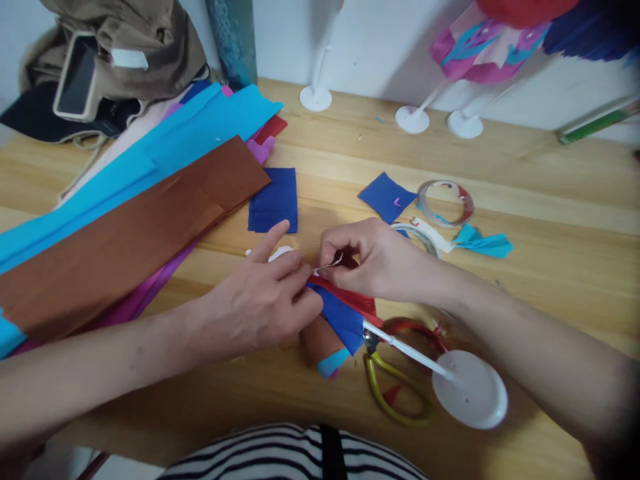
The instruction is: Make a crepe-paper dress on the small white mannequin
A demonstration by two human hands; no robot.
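Note:
My left hand (277,293) grips the gathered end of a blue paper piece (343,317), its index finger raised. A red paper strip (353,299) lies along that blue piece. Between the thumb and finger of my right hand (370,257), close beside the left, is a thin white strip (329,265) touching the gathered end. A white stand (470,390) with a round base lies tilted, its stem reaching up to the blue paper. Under it are scissors (397,393) with yellow and red handles, partly covered. A small brown and light-blue paper piece (320,340) shows below my left hand.
Long folded sheets of brown paper (135,247) and light-blue paper (165,147) fill the left side. Blue paper squares (273,200), a tape roll (446,203) and a light-blue paper bow (483,241) lie beyond my hands. White stands (316,99) line the wall.

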